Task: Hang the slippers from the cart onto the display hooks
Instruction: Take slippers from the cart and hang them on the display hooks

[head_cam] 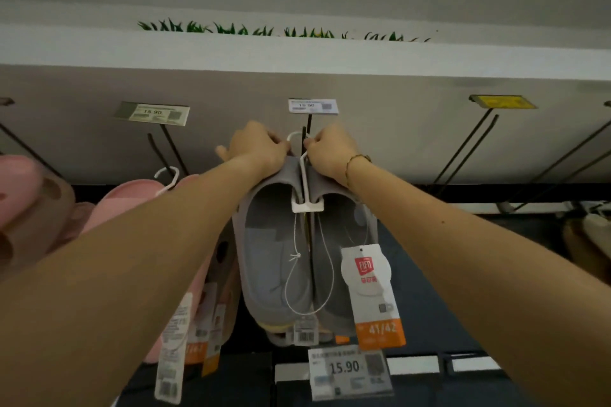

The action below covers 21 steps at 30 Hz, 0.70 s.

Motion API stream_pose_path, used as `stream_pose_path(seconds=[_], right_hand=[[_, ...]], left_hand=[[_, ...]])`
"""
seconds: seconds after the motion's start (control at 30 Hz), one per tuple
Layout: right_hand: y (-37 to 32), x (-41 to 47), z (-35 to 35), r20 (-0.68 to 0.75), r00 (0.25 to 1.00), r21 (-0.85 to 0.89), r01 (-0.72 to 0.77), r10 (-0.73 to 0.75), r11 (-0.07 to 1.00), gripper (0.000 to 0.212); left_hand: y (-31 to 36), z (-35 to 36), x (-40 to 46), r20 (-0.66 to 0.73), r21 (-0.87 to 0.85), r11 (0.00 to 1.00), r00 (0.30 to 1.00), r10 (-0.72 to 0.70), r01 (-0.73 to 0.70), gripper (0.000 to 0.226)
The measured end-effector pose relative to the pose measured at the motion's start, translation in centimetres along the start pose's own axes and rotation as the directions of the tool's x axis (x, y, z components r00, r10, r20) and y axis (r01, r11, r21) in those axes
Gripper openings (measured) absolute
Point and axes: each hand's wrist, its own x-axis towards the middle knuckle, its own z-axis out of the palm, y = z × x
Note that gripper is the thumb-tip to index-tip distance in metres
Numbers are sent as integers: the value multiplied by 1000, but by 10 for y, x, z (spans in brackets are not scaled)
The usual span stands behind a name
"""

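Grey slippers (281, 258) matt foam (hanger (305, 188) white plastic).

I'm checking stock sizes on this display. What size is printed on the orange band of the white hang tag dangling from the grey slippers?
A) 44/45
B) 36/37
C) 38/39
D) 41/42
D: the orange band at the bottom of the white hang tag on the grey rubber slippers reads 41/42.
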Motion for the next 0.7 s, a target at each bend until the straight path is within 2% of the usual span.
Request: stream_pose_path(seconds=[0.2, 0.3, 0.43, 0.57, 0.63, 0.7], right_hand=[[37, -7, 31, -18, 998, -36, -55, 54, 998, 33], [47, -17, 37, -62, 997, -116, 36, -44, 993, 35], [53, -37, 41, -43, 978, -305, 180, -202, 935, 26], [54, -64, 37, 85, 972, -420, 234, -219, 877, 50], [51, -83, 37, 191, 973, -461, 208, -132, 863, 64], [38, -103, 37, 266, 963, -482, 178, -51, 858, 68]], left_hand=[[-32, 41, -19, 81, -67, 998, 997, 20, -14, 21], [-48, 55, -28, 61, -156, 987, 997, 36, -26, 13], [-67, 55, -36, 22, -167, 976, 989, 146, -141, 15], [-72, 37, -56, 124, -76, 958, 951, 285, -277, 36], [-73, 25, -73, 240, -13, 955, 927, 289, -295, 45], [-76, 5, -91, 351, 17, 955, 896, 272, -297, 49]])
